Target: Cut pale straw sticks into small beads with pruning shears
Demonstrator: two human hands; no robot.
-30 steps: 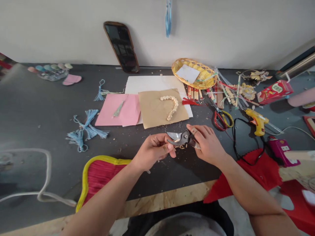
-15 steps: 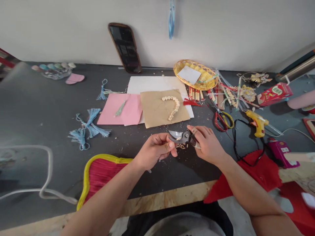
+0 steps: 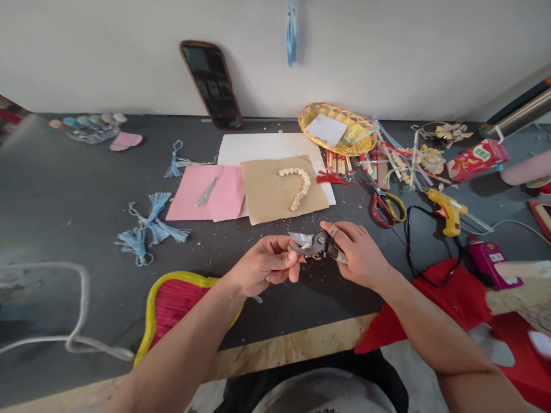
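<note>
My right hand (image 3: 360,256) is wrapped round the handles of dark-handled pruning shears (image 3: 319,243), whose blades point left and stand slightly apart. My left hand (image 3: 263,266) pinches at the blade tips. A small pale stick (image 3: 306,246) shows between the blades; most of it is hidden by my left fingers. Under the shears, short pale cut pieces (image 3: 317,256) lie on the dark table. Beyond my hands, a curved chain of small cream pieces (image 3: 305,186) rests on a brown paper sheet (image 3: 267,192).
Blue tassels (image 3: 157,221) and pink paper (image 3: 189,198) lie to the left. A yellow wicker basket (image 3: 365,129), scissors (image 3: 390,209), a yellow glue gun (image 3: 450,213) and red felt (image 3: 460,292) are on the right. A phone (image 3: 212,83) leans on the wall.
The view has shifted slightly, so most things appear a little further left. The shears and both hands have moved slightly left together, and the blades look somewhat closer together.
</note>
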